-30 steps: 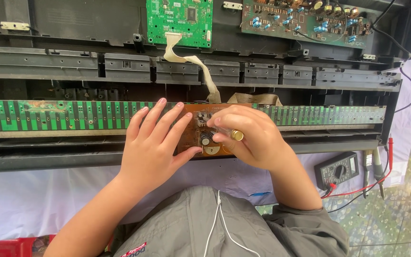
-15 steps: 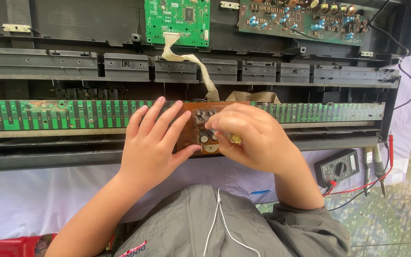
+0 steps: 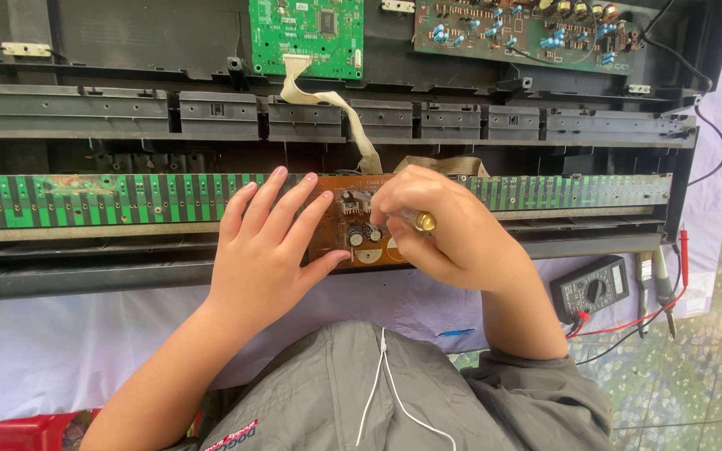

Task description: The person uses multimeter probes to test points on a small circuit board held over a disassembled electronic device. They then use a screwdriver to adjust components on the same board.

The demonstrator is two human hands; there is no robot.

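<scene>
Head view: my left hand (image 3: 265, 250) lies open on the brown board (image 3: 359, 234), at its left edge. My right hand (image 3: 449, 230) grips a brass-tipped tool (image 3: 418, 220) over it, near the meter (image 3: 592, 286).

left hand (image 3: 262, 250) flat against small brown circuit board (image 3: 353, 238), right hand (image 3: 444, 225) gripping brass-tipped tool (image 3: 421, 221) over it

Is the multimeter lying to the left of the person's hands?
No, the multimeter lies on the white cloth to the right of both hands, beyond the right hand that works on the brown circuit board.
</scene>
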